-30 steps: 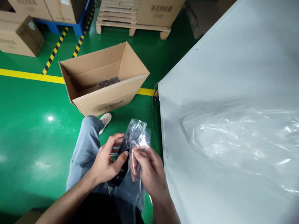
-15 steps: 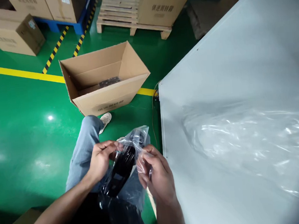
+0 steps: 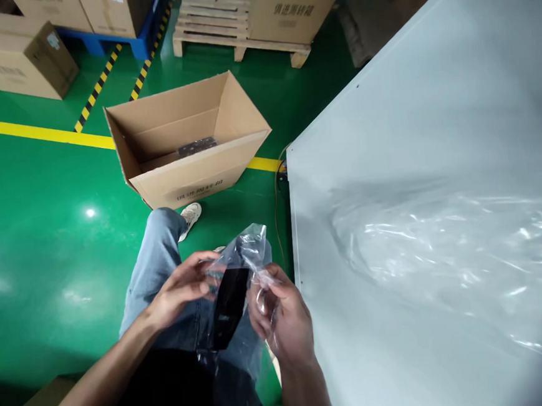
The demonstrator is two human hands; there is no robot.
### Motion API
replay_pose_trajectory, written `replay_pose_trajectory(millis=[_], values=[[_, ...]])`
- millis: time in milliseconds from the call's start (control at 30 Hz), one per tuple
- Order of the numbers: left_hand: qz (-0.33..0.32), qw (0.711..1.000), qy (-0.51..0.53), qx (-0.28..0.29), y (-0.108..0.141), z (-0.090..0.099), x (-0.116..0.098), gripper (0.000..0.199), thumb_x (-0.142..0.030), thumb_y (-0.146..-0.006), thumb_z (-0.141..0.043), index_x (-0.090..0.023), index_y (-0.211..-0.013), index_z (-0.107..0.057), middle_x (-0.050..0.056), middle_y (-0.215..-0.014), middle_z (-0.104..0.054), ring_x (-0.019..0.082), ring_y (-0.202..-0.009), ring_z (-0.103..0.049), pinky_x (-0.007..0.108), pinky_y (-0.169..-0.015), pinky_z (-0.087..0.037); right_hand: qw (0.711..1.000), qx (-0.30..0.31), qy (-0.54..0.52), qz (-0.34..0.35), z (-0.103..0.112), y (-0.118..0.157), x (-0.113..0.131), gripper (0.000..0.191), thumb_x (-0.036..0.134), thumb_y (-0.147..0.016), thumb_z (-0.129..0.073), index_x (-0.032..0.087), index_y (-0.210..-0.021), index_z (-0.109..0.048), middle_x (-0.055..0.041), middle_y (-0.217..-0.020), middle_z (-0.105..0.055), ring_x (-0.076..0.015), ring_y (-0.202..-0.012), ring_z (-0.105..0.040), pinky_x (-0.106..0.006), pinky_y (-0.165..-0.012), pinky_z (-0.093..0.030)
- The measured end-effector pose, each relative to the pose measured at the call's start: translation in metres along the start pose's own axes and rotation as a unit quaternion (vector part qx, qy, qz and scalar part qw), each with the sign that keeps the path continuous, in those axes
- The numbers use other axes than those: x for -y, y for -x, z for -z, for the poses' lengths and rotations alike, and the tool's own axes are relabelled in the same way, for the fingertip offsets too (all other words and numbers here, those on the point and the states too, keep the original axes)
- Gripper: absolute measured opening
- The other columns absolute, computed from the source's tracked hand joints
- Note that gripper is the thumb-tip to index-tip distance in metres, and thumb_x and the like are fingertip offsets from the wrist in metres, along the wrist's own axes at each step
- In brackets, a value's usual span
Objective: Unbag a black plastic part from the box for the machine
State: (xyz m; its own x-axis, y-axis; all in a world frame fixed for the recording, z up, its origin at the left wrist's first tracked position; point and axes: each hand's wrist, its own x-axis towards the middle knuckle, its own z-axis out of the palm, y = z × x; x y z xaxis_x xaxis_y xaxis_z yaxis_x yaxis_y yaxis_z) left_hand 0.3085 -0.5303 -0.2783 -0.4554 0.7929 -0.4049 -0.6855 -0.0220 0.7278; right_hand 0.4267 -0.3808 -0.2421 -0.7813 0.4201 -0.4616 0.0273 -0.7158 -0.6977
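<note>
Over my lap, a clear plastic bag surrounds a glossy black part, long and tilted; its exact kind I cannot make out. My right hand pinches the film along the bag's right side, fingers curled into it. On the opposite side my left hand holds the bag near the black part's upper end, thumb in front and some fingertips hidden behind the film. The lower end of the bag blurs into the dark clothing below.
Ahead on the green floor stands an open cardboard box with a plastic-wrapped item inside. At right, a large pale grey surface carries a sheet of clear plastic. Farther off are a wooden pallet and closed cartons.
The black part has turned in the bag and now shows a plainer dark face. My left hand has shifted slightly left, its fingers less tightly pinched. The right hand keeps its pinch.
</note>
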Motion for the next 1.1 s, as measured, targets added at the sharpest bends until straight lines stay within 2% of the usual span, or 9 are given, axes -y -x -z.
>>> replay_pose_trajectory(millis=[67,133,233,300,567,800,867,967,1100], values=[[-0.052,0.993,-0.101,0.002,0.003,-0.002,0.002,0.068,-0.039,-0.081,-0.088,-0.033,-0.143,-0.061,0.007,-0.144,-0.067,0.026,-0.125,-0.067,0.030,-0.092,-0.059,1.000,0.008,0.026,-0.002,-0.004,0.000,-0.001,0.033,0.049,-0.088,-0.073,0.024,-0.075,-0.056,0.0094,-0.051,-0.051,-0.0047,-0.033,-0.030,-0.015,-0.029,-0.031],[-0.136,0.964,-0.223,-0.057,0.001,-0.007,0.002,0.065,-0.032,-0.088,-0.083,-0.036,-0.148,-0.058,0.005,-0.146,-0.067,0.024,-0.131,-0.065,0.030,-0.098,-0.059,0.998,0.018,0.060,-0.008,-0.007,0.001,-0.003,0.035,0.050,-0.089,-0.070,0.023,-0.074,-0.056,0.0093,-0.051,-0.050,-0.0047,-0.033,-0.031,-0.016,-0.030,-0.031],[-0.278,0.887,-0.344,-0.130,-0.007,-0.018,-0.002,0.039,-0.029,-0.094,-0.076,-0.031,-0.133,-0.073,0.006,-0.133,-0.075,0.024,-0.124,-0.071,0.035,-0.104,-0.060,0.993,0.023,0.115,-0.007,-0.010,0.002,-0.005,0.039,0.052,-0.092,-0.066,0.022,-0.071,-0.053,0.0093,-0.049,-0.047,-0.0050,-0.033,-0.033,-0.016,-0.031,-0.031],[-0.319,0.862,-0.367,-0.142,-0.011,-0.023,-0.007,0.021,-0.031,-0.096,-0.073,-0.028,-0.115,-0.082,0.006,-0.121,-0.080,0.024,-0.116,-0.075,0.035,-0.104,-0.061,0.990,0.031,0.140,-0.011,-0.009,0.002,-0.005,0.039,0.051,-0.094,-0.064,0.022,-0.071,-0.052,0.0093,-0.048,-0.046,-0.0051,-0.033,-0.034,-0.016,-0.032,-0.030],[-0.141,0.957,-0.149,-0.206,-0.011,-0.031,-0.010,0.036,-0.055,-0.091,-0.076,-0.020,-0.095,-0.085,0.007,-0.091,-0.081,0.021,-0.075,-0.075,0.028,-0.064,-0.063,0.988,0.063,0.135,-0.042,-0.005,0.004,-0.002,0.030,0.046,-0.094,-0.061,0.023,-0.077,-0.054,0.0101,-0.050,-0.045,-0.0052,-0.033,-0.031,-0.016,-0.031,-0.029],[-0.071,0.952,0.000,-0.297,-0.027,-0.025,-0.017,0.056,-0.071,-0.072,-0.085,-0.018,-0.087,-0.073,0.005,-0.089,-0.077,0.013,-0.056,-0.063,0.023,-0.050,-0.052,0.994,0.092,0.041,-0.044,0.011,0.000,-0.004,0.033,0.047,-0.089,-0.067,0.024,-0.075,-0.049,0.0109,-0.050,-0.045,-0.0039,-0.031,-0.023,-0.015,-0.029,-0.026],[-0.032,0.967,0.016,-0.251,-0.030,-0.022,-0.015,0.062,-0.075,-0.073,-0.083,-0.018,-0.093,-0.073,0.008,-0.092,-0.077,0.016,-0.065,-0.067,0.025,-0.055,-0.053,0.994,0.095,0.007,-0.052,0.013,0.000,-0.003,0.035,0.050,-0.089,-0.068,0.025,-0.076,-0.047,0.0113,-0.049,-0.046,-0.0039,-0.030,-0.021,-0.015,-0.028,-0.024],[0.039,0.991,0.051,-0.115,-0.032,-0.017,-0.006,0.069,-0.074,-0.070,-0.086,-0.016,-0.106,-0.076,0.012,-0.100,-0.077,0.023,-0.087,-0.073,0.028,-0.070,-0.057,0.993,0.090,-0.006,-0.079,0.011,0.003,0.001,0.039,0.053,-0.089,-0.070,0.026,-0.077,-0.046,0.0113,-0.048,-0.045,-0.0048,-0.031,-0.021,-0.016,-0.028,-0.023],[0.070,0.993,0.088,-0.045,-0.035,-0.009,0.009,0.073,-0.035,-0.051,-0.107,-0.017,-0.114,-0.075,0.007,-0.098,-0.077,0.020,-0.094,-0.072,0.026,-0.082,-0.054,0.995,0.046,-0.029,-0.082,0.010,0.006,0.009,0.040,0.053,-0.087,-0.073,0.026,-0.078,-0.045,0.0115,-0.050,-0.042,-0.0051,-0.034,-0.020,-0.016,-0.030,-0.022]])
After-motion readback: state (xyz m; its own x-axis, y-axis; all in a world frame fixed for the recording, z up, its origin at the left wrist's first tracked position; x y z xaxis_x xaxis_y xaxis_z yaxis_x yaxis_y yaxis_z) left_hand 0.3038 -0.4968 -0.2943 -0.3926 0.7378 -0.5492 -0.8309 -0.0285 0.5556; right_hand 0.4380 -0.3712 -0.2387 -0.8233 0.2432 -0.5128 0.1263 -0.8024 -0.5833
